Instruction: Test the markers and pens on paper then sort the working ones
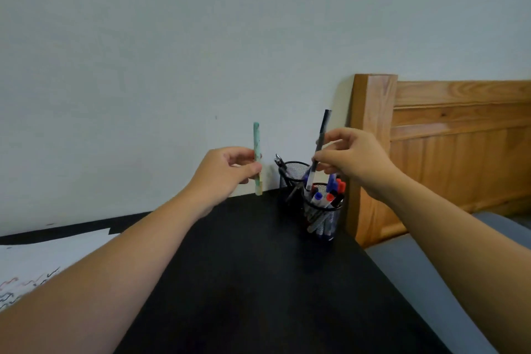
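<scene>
Head view: left hand (227, 169) pinches a green pen (257, 152) upright; right hand (350, 158) grips a black pen (320, 146).

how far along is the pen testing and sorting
Well underway. Done: the paper already carries red and black squiggles, and the front mesh cup holds several markers. In hand: the left hand holds a green pen upright, while the right hand pinches a black pen above the cups. Left: placing these two.
</scene>
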